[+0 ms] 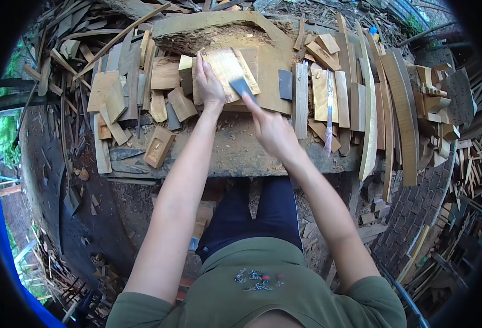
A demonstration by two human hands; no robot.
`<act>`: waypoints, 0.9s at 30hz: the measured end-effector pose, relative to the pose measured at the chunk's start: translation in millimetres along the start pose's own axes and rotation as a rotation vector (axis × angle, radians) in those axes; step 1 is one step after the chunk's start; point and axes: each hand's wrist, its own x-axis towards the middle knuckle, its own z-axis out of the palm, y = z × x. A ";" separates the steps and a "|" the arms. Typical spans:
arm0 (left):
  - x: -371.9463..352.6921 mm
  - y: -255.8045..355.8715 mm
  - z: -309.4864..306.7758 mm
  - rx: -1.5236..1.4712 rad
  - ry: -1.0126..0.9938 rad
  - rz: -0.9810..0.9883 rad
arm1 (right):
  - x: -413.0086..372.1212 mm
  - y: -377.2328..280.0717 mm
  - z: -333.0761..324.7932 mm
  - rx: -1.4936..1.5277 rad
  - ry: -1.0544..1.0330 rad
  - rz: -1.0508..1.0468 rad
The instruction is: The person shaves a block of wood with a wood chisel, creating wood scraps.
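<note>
My left hand [209, 85] grips the left edge of a pale wooden block [224, 65], which sits tilted on the workbench. In my right hand [273, 131], slightly blurred by motion, is a dark grey piece of sandpaper [243, 87], pressed by the fingers on the block's right part. A second dark grey sheet [285, 84] lies on the board [268, 71] to the right of the block. Beside my left wrist is a small wood offcut [182, 105].
Many wood pieces crowd the workbench [224, 147] on both sides. Long curved strips [400, 115] overhang its front right edge. A brush with pale bristles [329, 134] lies among them. A hollowed wooden block [159, 146] stands near the front left edge. Scrap wood [82, 24] is heaped behind.
</note>
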 end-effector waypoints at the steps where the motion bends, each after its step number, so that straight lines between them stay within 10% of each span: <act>1: 0.2 -1.7 0.9 -0.001 -0.003 0.002 | 18.4 0.0 -0.1 0.018 0.050 -0.033; 12: -2.5 24.9 1.4 0.561 0.036 0.059 | 13.8 -1.2 -9.8 0.016 -0.020 0.037; 27: -1.8 17.8 0.5 0.414 0.010 0.000 | 78.7 -0.9 -7.9 0.037 0.037 0.015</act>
